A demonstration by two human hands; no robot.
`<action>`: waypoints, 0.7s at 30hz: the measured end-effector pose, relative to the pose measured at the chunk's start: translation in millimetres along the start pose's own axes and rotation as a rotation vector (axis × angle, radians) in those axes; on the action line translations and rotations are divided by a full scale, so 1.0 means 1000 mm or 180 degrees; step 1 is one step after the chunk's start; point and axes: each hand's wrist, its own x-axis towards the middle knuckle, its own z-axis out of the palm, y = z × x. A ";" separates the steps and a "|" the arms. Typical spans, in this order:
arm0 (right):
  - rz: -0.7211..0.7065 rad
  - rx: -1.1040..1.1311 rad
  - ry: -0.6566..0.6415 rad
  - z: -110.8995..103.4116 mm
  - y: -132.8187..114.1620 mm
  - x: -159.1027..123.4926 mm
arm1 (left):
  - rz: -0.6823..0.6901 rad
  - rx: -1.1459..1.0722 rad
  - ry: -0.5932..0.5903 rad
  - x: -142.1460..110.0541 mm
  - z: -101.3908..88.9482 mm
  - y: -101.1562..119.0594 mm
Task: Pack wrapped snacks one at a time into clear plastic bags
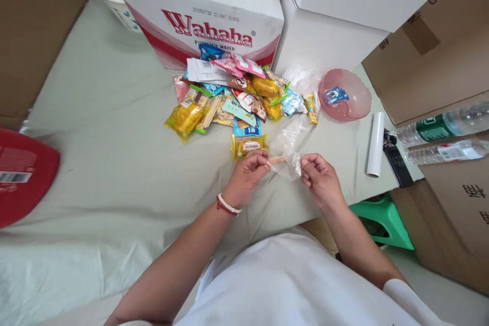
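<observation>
I see a white-and-red carton (214,25) reading "Wahaha" and "Water", its lower print hidden by heaped snack packets (233,91). Nearer me, my left hand (248,175) and right hand (321,178) pinch a clear plastic bag (288,150), contents unclear.

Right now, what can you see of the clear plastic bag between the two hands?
The clear plastic bag is thin, crumpled and see-through, with no print that I can make out. The left hand pinches its near end on one side, the right hand on the other. Something small and orange-brown shows through it; I can't tell what. It spreads over the pale green cloth, beside a yellow packet.
</observation>
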 end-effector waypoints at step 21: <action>-0.0253 -0.1371 0.0144 -0.018 0.007 0.056 | -0.0694 0.1371 -0.1177 -0.011 0.003 0.000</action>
